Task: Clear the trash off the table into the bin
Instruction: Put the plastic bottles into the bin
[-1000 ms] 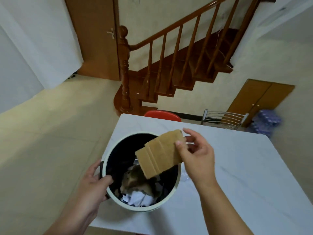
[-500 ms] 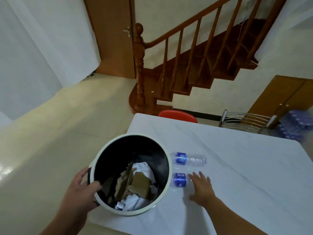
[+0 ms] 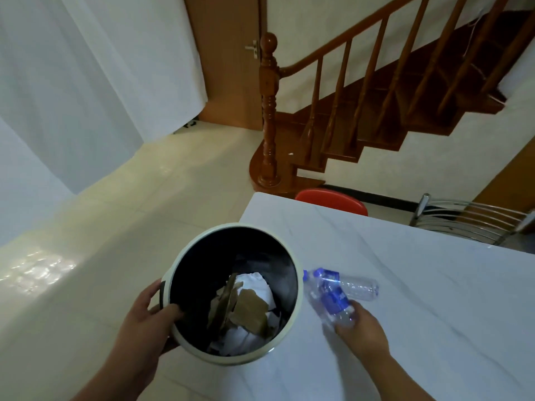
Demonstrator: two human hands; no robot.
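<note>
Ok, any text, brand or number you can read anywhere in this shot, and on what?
None is readable.
Held plastic water bottle in the right hand: blue label, print too blurred to read.
Second water bottle on the table: no readable print.
Bin: no lettering visible.

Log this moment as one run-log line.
left hand: gripping bin rim | right hand: holding nearer bottle | second bottle: lying on table | bin: cardboard, paper inside

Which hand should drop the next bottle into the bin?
Right. The right hand already grips one bottle beside the bin; the left hand is holding the bin's rim. A second bottle lies on the table.
</note>
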